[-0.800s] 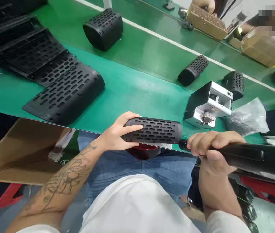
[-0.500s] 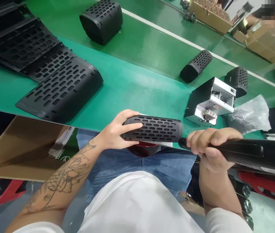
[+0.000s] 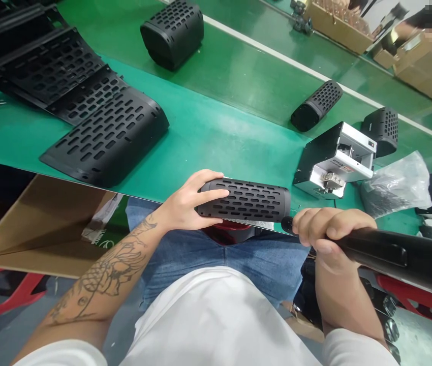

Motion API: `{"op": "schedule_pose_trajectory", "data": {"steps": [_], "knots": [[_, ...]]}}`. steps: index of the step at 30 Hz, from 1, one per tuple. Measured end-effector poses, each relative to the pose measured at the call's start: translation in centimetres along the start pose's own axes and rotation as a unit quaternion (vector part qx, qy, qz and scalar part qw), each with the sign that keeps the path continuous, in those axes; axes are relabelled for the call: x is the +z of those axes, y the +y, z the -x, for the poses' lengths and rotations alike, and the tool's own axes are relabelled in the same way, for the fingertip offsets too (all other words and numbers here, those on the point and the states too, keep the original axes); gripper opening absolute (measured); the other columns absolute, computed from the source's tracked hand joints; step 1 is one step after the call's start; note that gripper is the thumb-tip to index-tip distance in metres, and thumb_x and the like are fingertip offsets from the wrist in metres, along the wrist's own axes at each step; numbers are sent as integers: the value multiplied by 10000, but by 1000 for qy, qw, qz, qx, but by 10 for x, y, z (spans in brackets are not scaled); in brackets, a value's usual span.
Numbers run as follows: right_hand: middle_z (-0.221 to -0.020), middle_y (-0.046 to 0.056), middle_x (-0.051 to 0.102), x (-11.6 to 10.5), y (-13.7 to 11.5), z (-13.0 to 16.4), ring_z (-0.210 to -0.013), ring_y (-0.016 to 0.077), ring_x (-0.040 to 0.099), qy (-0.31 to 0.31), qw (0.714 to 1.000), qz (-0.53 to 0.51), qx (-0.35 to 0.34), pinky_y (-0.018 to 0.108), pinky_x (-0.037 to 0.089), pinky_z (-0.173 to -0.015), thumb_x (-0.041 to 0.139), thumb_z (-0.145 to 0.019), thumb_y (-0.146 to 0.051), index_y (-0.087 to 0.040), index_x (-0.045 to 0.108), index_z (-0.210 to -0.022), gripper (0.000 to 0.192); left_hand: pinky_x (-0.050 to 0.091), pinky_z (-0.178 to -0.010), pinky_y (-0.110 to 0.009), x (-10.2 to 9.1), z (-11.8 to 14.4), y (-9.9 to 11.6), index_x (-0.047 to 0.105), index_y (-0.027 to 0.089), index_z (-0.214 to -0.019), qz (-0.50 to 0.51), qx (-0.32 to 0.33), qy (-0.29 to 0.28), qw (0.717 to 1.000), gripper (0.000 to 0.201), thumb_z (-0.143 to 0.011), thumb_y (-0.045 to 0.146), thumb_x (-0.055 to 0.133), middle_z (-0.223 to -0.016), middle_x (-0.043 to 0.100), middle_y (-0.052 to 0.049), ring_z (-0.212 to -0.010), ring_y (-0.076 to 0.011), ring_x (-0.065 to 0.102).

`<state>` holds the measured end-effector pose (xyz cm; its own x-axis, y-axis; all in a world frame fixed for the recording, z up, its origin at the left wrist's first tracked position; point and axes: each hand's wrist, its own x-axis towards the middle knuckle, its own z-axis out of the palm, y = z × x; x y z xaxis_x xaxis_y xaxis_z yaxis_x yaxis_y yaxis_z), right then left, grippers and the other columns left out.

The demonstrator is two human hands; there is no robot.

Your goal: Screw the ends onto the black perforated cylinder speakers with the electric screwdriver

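At the near edge of the green table, my left hand (image 3: pixel 191 203) grips one end of a black perforated housing (image 3: pixel 252 201), fingers lying over its slotted face. My right hand (image 3: pixel 332 229) is wrapped round the front of a black electric screwdriver (image 3: pixel 383 246), held level. The tool's dark tip meets or nearly meets the right end of the housing at its lower corner; the exact contact and any screw are too small to tell. Beyond my right hand stands a silver and black screw feeder (image 3: pixel 336 160).
Black slotted covers (image 3: pixel 109 134) are stacked at the left. Finished-looking black housings (image 3: pixel 172 35) stand on the green conveyor belt (image 3: pixel 239 66) behind. A clear plastic bag (image 3: pixel 399 183) lies right of the feeder. An open cardboard box (image 3: pixel 48 223) sits below the table edge; another person is at far right.
The view has shifted slightly, so the surroundings appear a little further right. Both hands keep their holds, and the screwdriver stays at the housing's right end.
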<state>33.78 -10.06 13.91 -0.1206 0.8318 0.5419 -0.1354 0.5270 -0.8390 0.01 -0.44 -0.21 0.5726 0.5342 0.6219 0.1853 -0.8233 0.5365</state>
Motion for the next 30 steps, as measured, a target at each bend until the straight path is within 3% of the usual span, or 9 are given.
{"op": "schedule_pose_trajectory", "data": {"steps": [4,7,12,14,18,21,24,27,30], "knots": [[-673,-66,745,-6,-4,3,-472,149,650,41,999,11,14,326,664,-558,994,-1036,-245,-291,858,-1136,175,633,-1391,-778,2,-3,2,688,360,-1790,-16,17,-7,1000,949,-947,245,1110,-1818,670,-235,-1686,-481,698],[-669,-79,735,-33,-6,-5,-452,151,641,128,991,49,3,332,662,-525,1045,-1002,-352,-288,860,-1116,226,643,-1372,-795,12,-7,3,652,364,-1817,-23,26,-13,999,959,-973,252,1094,-1815,659,-242,-1692,-484,689],[-636,-92,682,-103,4,-31,-474,179,623,369,895,207,-139,347,614,-515,975,-961,-357,-296,763,-1022,230,645,-1370,-791,33,-7,7,573,366,-1875,-8,16,19,1000,1114,-916,236,1125,-1810,639,-248,-1665,-498,700],[-626,-73,701,-126,14,-37,-487,196,626,392,869,253,-164,374,602,-534,951,-964,-378,-306,737,-1008,230,656,-1358,-778,37,-3,7,488,370,-1924,3,-22,27,999,1214,-901,271,1135,-1848,582,-263,-1684,-507,680],[-600,-80,672,-145,30,-37,-485,199,604,378,880,264,-112,410,610,-551,1016,-925,-480,-323,712,-924,342,625,-1376,-802,39,6,3,346,373,-1979,33,-81,19,996,1361,-874,340,1140,-1907,506,-275,-1768,-533,598],[-613,-90,665,-135,21,-31,-489,192,594,365,894,246,-84,406,616,-546,1064,-908,-523,-312,730,-896,395,590,-1411,-806,39,9,-2,341,362,-1979,50,-93,12,994,1367,-872,343,1142,-1905,518,-271,-1797,-535,571],[-643,-85,682,-108,-9,-20,-478,190,597,331,917,207,-84,396,619,-516,1105,-917,-503,-302,805,-973,365,580,-1434,-786,40,10,-6,339,345,-1978,62,-99,6,993,1388,-859,345,1160,-1894,539,-265,-1788,-522,588],[-656,-64,711,-69,-39,-7,-446,204,612,223,964,135,-59,404,625,-476,1078,-974,-600,-341,888,-1122,353,589,-1431,-773,43,10,-9,373,335,-1960,71,-89,17,993,1340,-872,361,1155,-1872,565,-258,-1759,-508,620],[-629,-46,716,-28,-46,-2,-389,196,570,119,990,73,-37,397,588,-425,976,-1030,-762,-362,929,-1189,433,608,-1418,-752,45,8,-9,408,340,-1937,75,-83,28,993,1300,-874,366,1156,-1843,597,-241,-1736,-496,642]]}}
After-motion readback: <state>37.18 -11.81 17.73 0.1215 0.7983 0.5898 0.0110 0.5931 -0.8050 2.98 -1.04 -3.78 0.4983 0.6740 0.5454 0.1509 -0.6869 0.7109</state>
